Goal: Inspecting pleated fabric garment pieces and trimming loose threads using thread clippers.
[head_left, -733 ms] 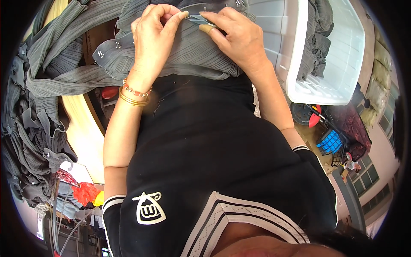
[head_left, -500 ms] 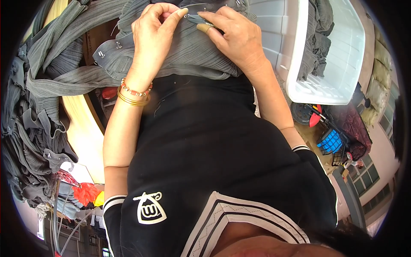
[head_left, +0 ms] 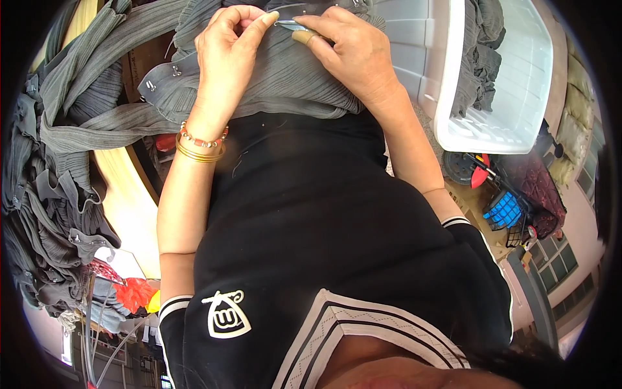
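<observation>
Against the black shirt [head_left: 291, 194] lies grey ribbed fabric [head_left: 285, 74]; the left hand [head_left: 228, 55] pinches at its edge, the right hand [head_left: 355, 53] curls round a small silver bladed tool [head_left: 293, 26]. Both have edged slightly left, close work continuing.

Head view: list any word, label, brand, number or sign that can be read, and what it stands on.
White shield-shaped emblem on the black shirt: a stylised letter-like figure, not transcribed.
Dark marks on the tan cardboard: too small to read.
Grey ribbed fabric, white bin: no readable text seen.
</observation>
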A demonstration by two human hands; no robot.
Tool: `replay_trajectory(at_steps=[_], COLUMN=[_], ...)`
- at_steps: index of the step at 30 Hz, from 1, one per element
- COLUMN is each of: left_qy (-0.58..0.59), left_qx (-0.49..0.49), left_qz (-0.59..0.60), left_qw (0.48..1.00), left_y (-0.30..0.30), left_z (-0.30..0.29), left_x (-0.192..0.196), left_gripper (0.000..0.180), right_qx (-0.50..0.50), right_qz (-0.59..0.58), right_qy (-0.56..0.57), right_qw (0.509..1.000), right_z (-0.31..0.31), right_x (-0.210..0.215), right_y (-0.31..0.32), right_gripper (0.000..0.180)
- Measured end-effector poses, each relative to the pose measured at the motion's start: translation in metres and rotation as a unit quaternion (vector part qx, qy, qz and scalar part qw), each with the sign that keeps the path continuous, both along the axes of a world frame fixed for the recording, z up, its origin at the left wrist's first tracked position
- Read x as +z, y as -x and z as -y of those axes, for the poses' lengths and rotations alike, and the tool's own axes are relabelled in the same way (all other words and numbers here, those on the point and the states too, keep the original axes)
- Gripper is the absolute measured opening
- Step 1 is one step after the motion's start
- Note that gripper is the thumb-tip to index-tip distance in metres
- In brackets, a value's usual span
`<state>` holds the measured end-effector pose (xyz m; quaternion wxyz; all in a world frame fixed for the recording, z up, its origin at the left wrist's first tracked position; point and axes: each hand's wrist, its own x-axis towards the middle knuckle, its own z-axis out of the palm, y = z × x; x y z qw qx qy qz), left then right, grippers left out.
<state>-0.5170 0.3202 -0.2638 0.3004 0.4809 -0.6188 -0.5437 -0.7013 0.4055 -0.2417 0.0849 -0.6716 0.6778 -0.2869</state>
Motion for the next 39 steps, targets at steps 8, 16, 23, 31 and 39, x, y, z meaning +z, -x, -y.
replay_trajectory(at_steps=[8, 16, 23, 31, 39], left_qy=[0.043, 0.248, 0.332, 0.407, 0.240], left_qx=[0.001, -0.017, -0.073, -0.081, -0.082], left_qz=[0.011, 0.067, 0.134, 0.214, 0.090], left_qw=[0.999, 0.966, 0.931, 0.884, 0.963], left_y=[0.005, 0.022, 0.042, 0.054, 0.044], left_z=[0.000, -0.009, -0.005, -0.004, -0.003], left_x=[0.005, 0.014, 0.011, 0.011, -0.003], left_gripper=[0.017, 0.018, 0.024, 0.021, 0.015], right_qx=[0.008, 0.022, -0.052, -0.040, -0.048], right_qz=[0.001, 0.216, 0.301, 0.293, 0.266], right_qy=[-0.005, -0.085, -0.072, -0.059, -0.062], right_qw=[1.000, 0.973, 0.949, 0.953, 0.961], right_z=[-0.002, -0.032, -0.044, -0.040, -0.038], right_x=[0.004, 0.014, 0.013, 0.011, 0.011], right_y=[0.002, 0.023, 0.036, 0.031, 0.034], right_gripper=[0.019, 0.027, 0.028, 0.032, 0.031])
